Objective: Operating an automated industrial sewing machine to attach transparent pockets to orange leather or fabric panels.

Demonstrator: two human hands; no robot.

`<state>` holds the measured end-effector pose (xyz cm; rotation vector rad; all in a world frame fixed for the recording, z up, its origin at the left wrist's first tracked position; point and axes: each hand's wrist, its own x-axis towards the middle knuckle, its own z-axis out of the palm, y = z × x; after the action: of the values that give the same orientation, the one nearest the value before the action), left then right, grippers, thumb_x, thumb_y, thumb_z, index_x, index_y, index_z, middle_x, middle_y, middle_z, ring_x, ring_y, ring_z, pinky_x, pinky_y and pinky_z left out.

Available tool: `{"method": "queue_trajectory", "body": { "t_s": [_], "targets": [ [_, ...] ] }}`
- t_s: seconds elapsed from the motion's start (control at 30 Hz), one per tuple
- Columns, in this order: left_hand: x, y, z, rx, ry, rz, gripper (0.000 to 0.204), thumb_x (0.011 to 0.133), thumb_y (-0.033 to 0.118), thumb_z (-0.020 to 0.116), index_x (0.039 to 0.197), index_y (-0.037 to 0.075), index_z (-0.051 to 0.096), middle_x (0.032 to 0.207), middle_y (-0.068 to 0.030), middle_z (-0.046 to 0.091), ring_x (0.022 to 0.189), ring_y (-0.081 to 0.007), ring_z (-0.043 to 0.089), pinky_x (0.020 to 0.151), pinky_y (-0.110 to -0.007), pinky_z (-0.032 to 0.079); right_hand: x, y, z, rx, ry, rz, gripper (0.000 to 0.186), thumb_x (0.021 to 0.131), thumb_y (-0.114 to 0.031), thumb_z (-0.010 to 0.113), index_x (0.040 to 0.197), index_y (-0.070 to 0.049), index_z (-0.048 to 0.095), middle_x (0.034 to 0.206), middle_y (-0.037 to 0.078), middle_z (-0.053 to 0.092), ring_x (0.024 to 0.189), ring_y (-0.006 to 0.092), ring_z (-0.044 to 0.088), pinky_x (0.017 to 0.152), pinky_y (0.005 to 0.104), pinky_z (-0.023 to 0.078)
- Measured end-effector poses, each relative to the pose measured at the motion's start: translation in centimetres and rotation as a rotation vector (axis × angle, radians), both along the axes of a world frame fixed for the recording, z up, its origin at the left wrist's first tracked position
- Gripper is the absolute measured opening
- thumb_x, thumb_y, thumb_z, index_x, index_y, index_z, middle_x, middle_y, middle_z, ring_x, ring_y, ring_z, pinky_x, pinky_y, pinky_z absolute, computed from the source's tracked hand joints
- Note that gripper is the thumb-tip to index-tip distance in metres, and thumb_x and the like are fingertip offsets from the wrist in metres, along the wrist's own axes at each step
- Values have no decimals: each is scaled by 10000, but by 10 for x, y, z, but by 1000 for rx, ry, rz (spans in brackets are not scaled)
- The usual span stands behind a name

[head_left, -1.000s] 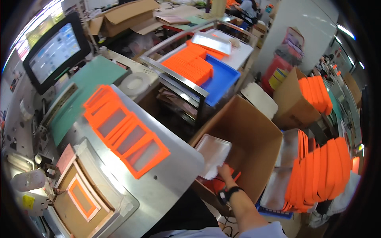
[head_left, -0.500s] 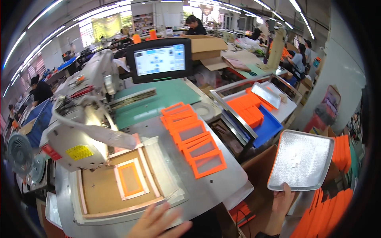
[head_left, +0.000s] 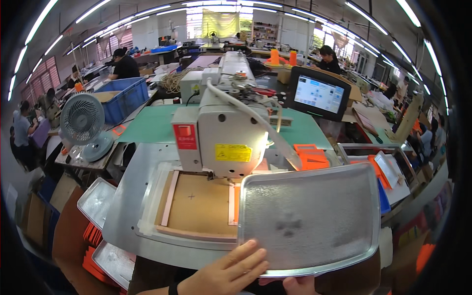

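A large silver metal tray (head_left: 309, 211) is raised in front of me, tilted, over the right part of the sewing machine's steel plate (head_left: 128, 206). My right hand (head_left: 297, 286) grips its bottom edge from below, mostly hidden. My left hand (head_left: 233, 270) has its fingers stretched flat on the tray's lower left corner; its thumb is hidden. Behind the tray stands the machine head (head_left: 228, 147) over a tan clamp frame (head_left: 196, 206) with an orange rectangle partly covered by the tray. Orange frames (head_left: 309, 156) lie at the plate's back right.
More trays (head_left: 96, 201) with orange pieces sit low at my left. A fan (head_left: 82, 118), blue crate (head_left: 120, 98), touchscreen (head_left: 317, 93) and metal-railed cart (head_left: 396, 189) surround the machine. Several people, including one in black (head_left: 123, 69), are at other benches.
My view has swung left onto the machine. The tray has come up from the carton at right to front centre, and my left hand has moved onto it.
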<state>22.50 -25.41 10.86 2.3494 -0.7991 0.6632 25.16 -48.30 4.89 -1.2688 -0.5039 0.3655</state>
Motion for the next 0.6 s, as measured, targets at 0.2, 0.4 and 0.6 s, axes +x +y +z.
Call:
{"method": "queue_trajectory", "body": {
  "t_s": [0.2, 0.4, 0.6],
  "targets": [
    [-35, 85, 10, -201, 223, 84, 244, 919, 118, 643, 1132, 3, 610, 1180, -153, 640, 1129, -347, 605, 940, -411, 499, 46, -28, 5, -126, -80, -638, 905, 855, -256, 749, 1521, -43, 174, 1398, 200, 423, 1218, 299, 532, 971, 427, 511],
    [-24, 125, 18, -156, 226, 310, 161, 823, 28, 694, 975, 77, 672, 995, -29, 728, 1055, -299, 676, 873, -355, 546, 82, -2, 50, -276, -525, -188, 523, 779, -60, 799, 1251, 7, 587, 1369, 198, 476, 1200, 232, 555, 949, 338, 486],
    [8, 147, 16, -167, 252, 296, 134, 894, 114, 658, 1006, 41, 664, 1003, -84, 710, 1045, -327, 662, 856, -382, 541, 122, 19, 60, -412, -539, -60, 325, 838, -22, 732, 1145, -25, 623, 1244, 107, 606, 1051, 183, 629, 865, 299, 523]
  ]
}}
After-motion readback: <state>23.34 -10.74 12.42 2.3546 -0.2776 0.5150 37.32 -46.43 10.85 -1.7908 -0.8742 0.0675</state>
